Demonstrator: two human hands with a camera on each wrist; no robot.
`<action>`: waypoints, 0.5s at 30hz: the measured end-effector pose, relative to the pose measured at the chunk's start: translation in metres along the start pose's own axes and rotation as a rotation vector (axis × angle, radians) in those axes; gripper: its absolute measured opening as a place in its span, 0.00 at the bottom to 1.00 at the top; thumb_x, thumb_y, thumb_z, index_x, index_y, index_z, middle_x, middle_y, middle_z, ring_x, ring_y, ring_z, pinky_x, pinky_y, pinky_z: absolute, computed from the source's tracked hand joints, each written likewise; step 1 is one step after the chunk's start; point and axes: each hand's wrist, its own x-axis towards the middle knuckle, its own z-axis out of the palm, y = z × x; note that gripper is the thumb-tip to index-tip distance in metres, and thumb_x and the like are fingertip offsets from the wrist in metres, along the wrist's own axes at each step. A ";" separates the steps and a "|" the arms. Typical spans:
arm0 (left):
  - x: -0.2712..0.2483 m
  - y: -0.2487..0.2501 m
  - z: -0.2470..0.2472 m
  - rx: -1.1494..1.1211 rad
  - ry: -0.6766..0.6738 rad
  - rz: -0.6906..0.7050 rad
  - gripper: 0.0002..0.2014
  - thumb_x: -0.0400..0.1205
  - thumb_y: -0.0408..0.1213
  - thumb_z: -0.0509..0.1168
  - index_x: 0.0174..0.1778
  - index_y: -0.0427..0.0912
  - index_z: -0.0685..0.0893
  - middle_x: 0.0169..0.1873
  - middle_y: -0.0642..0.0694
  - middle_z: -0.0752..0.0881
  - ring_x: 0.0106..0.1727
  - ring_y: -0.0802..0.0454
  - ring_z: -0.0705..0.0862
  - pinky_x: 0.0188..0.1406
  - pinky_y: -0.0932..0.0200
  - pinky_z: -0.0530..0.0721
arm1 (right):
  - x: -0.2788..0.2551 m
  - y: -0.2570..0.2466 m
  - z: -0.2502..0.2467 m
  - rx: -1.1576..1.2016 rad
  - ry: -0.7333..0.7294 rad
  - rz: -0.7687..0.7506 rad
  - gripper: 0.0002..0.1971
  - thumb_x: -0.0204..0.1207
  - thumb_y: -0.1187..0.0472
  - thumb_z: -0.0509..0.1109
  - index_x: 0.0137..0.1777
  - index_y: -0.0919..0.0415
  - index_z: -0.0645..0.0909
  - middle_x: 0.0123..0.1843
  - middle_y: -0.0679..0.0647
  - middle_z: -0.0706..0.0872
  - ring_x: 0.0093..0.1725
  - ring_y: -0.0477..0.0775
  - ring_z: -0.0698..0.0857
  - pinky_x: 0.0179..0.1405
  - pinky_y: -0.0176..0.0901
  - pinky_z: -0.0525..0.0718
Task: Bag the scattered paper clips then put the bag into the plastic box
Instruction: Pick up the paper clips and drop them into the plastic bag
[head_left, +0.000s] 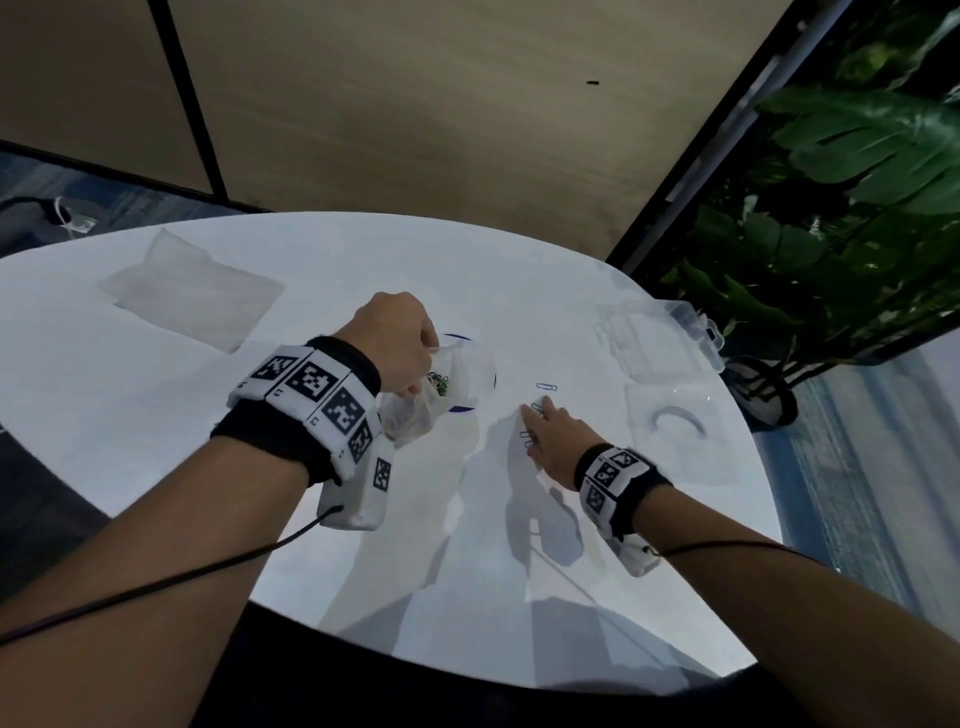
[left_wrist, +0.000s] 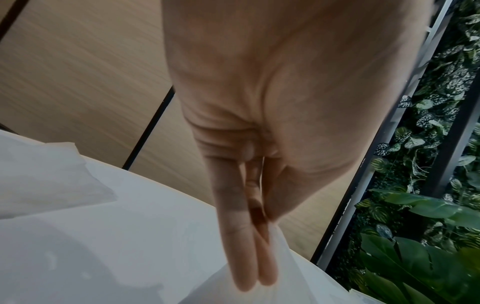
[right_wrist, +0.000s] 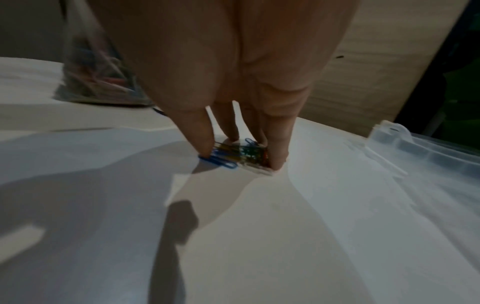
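Right now the left hand (head_left: 395, 343) holds a clear bag (head_left: 441, 389) up off the worktop (head_left: 156, 415), fingers (left_wrist: 241, 246) lying straight and together against the film with the thumb closing on it from the other side, so the bag is pinched at its mouth. Some coloured paper clips already sit inside it. The right hand (head_left: 558, 441) is down on the worktop to the right of the bag, its fingertips (right_wrist: 205, 142) drawn in around a small heap of loose clips (right_wrist: 239, 153); in the right wrist view they bracket the heap on both sides and press on it, gathering rather than lifting.

Several things could slip from here. Clips are thin and lie flat, so a pinch on the heap will likely catch only part of it and drop the rest on the way across. One blue clip (right_wrist: 221, 161) already sticks out past the thumb side, and another clip (head_left: 546, 386) lies apart beyond the fingertips, easy to miss. The bag hangs soft from one hand; whether its mouth is wide enough cannot be told, and a narrow opening would send clips bouncing off the rim. Tilting it could spill what is inside. The plastic box (head_left: 670, 338) lies open at the far right edge of the worktop, where a careless nudge might push it off.
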 end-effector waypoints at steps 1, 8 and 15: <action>0.000 0.000 0.001 -0.003 0.000 -0.002 0.13 0.83 0.24 0.61 0.58 0.37 0.88 0.32 0.40 0.91 0.32 0.47 0.94 0.43 0.49 0.94 | -0.001 -0.004 0.000 -0.020 0.022 -0.012 0.26 0.83 0.61 0.60 0.80 0.63 0.60 0.78 0.66 0.64 0.68 0.67 0.75 0.63 0.53 0.77; 0.002 0.002 0.006 -0.004 -0.004 0.006 0.13 0.83 0.24 0.60 0.56 0.38 0.88 0.31 0.38 0.92 0.33 0.46 0.94 0.44 0.48 0.94 | -0.003 -0.019 -0.002 -0.149 0.104 -0.047 0.14 0.77 0.74 0.59 0.57 0.67 0.81 0.58 0.64 0.83 0.57 0.65 0.85 0.53 0.48 0.81; 0.003 0.001 0.009 -0.001 -0.015 0.015 0.12 0.84 0.26 0.60 0.54 0.39 0.89 0.31 0.38 0.92 0.33 0.45 0.94 0.45 0.48 0.94 | 0.017 -0.004 -0.021 0.022 0.187 0.054 0.10 0.77 0.67 0.64 0.46 0.63 0.88 0.50 0.59 0.90 0.48 0.59 0.88 0.49 0.43 0.86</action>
